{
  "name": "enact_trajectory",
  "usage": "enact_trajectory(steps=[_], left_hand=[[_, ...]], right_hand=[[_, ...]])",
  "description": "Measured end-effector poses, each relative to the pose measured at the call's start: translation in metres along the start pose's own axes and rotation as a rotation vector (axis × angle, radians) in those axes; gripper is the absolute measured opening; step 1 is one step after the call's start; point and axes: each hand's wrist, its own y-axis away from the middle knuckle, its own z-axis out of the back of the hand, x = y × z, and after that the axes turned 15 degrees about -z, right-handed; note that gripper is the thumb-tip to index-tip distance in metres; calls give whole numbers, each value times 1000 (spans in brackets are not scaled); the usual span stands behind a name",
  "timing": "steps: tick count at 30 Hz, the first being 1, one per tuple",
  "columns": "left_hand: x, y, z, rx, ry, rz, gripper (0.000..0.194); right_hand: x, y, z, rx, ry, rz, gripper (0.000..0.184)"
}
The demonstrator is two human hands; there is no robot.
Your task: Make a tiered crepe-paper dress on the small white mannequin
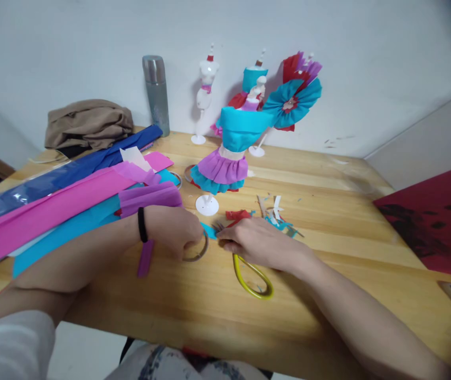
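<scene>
My left hand (174, 229), a black band on its wrist, is closed at a thin ring that looks like a roll of tape (205, 248). My right hand (253, 240) has its fingers pinched together; what lies between them is hidden. A small blue piece of paper (209, 230) shows between my two hands. Yellow-handled scissors (267, 293) lie on the table under my right hand, blades mostly covered. Just beyond stands a mini dress form on a white base (207, 206), wearing a blue crepe-paper top (245, 126) and a purple ruffled skirt (225, 168).
Pink crepe paper (63, 203), blue crepe paper (67, 232) and a purple folded piece (154, 198) lie at left. Paper scraps (276, 219) are scattered right of centre. Behind stand a thermos (157, 100), a brown cloth (88, 124) and a bare white dress form (208, 74).
</scene>
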Motion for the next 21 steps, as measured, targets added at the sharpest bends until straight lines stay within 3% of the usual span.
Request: enact_trajectory(steps=[7,12,15,19,21], left_hand=[[-9,2,7,103,-69,121,20],[-6,1,1,35,31,4,23],[-9,-4,-10,104,-155,-3,24],[-16,-9,-21,190,-373,0,16],[-20,-8,-25,156,-442,-11,17]], right_hand=[[-22,10,27,-58,67,-238,19],[-20,8,20,155,117,-265,29],[-12,6,15,197,165,-242,22],[-6,9,18,216,209,-234,27],[-4,11,19,184,217,-233,30]])
